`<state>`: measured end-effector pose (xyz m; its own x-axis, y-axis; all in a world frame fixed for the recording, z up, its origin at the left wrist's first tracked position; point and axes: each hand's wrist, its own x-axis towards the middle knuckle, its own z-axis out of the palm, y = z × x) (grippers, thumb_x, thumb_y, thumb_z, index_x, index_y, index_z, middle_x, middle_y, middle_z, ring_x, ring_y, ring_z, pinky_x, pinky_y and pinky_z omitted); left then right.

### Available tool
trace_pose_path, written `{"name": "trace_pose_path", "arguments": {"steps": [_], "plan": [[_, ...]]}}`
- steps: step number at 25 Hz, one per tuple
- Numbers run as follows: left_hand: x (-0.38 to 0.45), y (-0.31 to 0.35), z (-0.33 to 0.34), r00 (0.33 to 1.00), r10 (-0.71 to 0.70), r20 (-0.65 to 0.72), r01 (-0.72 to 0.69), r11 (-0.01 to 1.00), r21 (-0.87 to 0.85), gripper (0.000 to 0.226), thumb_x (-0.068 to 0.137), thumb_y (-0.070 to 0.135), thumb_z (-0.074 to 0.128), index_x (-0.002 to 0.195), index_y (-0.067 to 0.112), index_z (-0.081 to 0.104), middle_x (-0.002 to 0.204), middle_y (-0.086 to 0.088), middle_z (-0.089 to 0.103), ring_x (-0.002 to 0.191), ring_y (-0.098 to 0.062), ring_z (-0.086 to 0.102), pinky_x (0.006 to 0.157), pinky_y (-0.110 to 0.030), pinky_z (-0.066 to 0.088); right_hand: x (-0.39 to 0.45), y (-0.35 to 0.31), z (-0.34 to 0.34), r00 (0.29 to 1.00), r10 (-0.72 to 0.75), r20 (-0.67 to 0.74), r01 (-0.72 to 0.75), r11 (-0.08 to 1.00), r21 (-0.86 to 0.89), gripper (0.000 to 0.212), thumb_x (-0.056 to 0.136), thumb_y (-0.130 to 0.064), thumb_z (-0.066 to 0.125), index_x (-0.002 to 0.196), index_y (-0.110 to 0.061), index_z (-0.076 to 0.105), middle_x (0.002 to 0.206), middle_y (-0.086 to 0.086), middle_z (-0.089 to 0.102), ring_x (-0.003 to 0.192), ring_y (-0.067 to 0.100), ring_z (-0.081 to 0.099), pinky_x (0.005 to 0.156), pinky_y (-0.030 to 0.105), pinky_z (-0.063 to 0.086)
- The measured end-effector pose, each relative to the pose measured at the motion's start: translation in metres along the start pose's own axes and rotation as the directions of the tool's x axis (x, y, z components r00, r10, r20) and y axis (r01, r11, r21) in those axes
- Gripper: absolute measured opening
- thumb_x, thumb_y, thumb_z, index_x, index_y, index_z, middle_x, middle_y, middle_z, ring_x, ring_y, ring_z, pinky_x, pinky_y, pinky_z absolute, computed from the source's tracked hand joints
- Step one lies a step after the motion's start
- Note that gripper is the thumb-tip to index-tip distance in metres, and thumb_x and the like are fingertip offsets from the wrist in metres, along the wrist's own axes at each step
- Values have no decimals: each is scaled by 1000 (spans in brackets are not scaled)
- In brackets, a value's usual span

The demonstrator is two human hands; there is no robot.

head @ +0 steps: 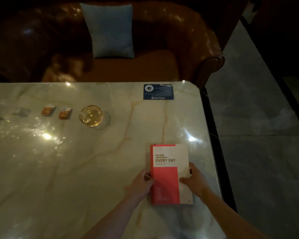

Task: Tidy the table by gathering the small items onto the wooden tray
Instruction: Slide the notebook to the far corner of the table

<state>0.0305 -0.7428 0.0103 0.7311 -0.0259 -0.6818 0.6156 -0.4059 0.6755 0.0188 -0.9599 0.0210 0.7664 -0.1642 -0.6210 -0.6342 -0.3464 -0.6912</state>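
Observation:
A red and white notebook (169, 171) lies flat near the right front of the marble table (76, 169). My left hand (141, 183) grips its left edge and my right hand (195, 180) holds its right edge, thumb on the cover. Far to the left stand two small orange packets (48, 110) (65, 113), a clear plastic wrapper (22, 112) and a glass ashtray (91, 115). No wooden tray is in view.
A dark blue card (158, 91) lies near the table's far edge. A brown leather sofa (179, 40) with a grey-blue cushion (110, 30) stands behind the table. The table's black right edge (212, 135) borders a grey tiled floor (257, 118).

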Motion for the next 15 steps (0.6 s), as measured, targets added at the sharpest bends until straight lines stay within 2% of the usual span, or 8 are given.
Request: {"name": "trace_pose_path", "arguments": {"steps": [3,6,8,10,12,15], "plan": [[16,17,20,999,-17,-27,19,998,63,15,77,20,71,83,24,58,79,-1,64,73,-20,61,67,-36,51,19,1,-17,1000,-16,-17,16,999,-43,69,80,-7,70,139,-26,40,118,0,60,102,17,54,79,32,48],[43,35,35,998,17,-68,-6,988,156,15,78,23,71,85,22,58,91,-6,70,81,-22,64,73,-35,51,45,-4,-32,997,-63,-55,57,994,-94,75,80,-9,69,143,-31,36,124,1,62,96,12,51,72,26,43],[64,53,42,993,63,-101,-38,972,232,17,80,29,70,88,21,57,95,-6,71,87,-24,65,76,-33,50,66,-11,-41,991,-100,-94,86,986,-144,77,81,-11,68,146,-30,31,129,4,60,99,15,53,77,28,44],[83,75,49,989,83,-122,-46,958,283,20,81,34,67,91,24,53,98,-4,70,90,-25,65,79,-33,51,89,-19,-53,985,-127,-115,95,964,-247,81,85,-14,65,150,-29,20,137,8,53,111,23,55,87,36,46],[102,94,57,987,98,-130,-51,943,328,22,83,36,62,98,25,49,100,-4,70,92,-27,66,80,-35,51,112,-25,-64,984,-141,-109,95,931,-352,84,89,-16,61,153,-31,8,142,9,43,117,28,54,89,40,48],[124,121,67,964,201,-174,-95,871,481,30,85,34,55,113,31,44,101,0,70,97,-29,64,78,-35,45,140,-35,-77,969,-208,-130,138,901,-412,71,92,-18,56,151,-32,18,149,4,26,110,26,57,82,37,52]]}}
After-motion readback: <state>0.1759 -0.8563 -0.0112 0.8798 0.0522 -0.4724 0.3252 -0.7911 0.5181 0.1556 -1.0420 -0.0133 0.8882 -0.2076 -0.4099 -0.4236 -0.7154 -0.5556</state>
